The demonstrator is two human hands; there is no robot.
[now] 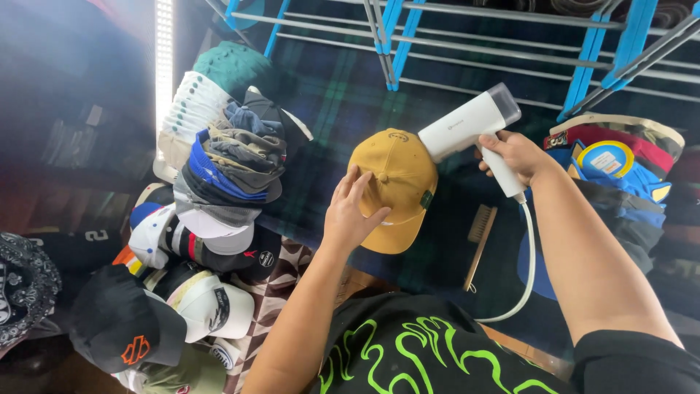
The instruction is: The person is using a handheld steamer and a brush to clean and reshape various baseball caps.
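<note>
1. Cap stacks (219, 182) at left; leave them alone.
2. Your left hand (350, 211) lies open, fingers spread on the mustard cap (397, 182) mid-tabletop; press it flat.
3. Your right hand (514, 157) grips the white steamer (470, 128) closed; keep its nozzle just beside the crown.

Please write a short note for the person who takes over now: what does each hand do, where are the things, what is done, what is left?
Left hand: flat on the yellow cap, steadying it on the dark plaid cloth.
Right hand: grips the white steamer, nozzle at the cap's crown.
Brush: lies right of the cap, untouched.
Done: cannot tell how much is steamed.
Left: perhaps the stacked caps on the left.
</note>
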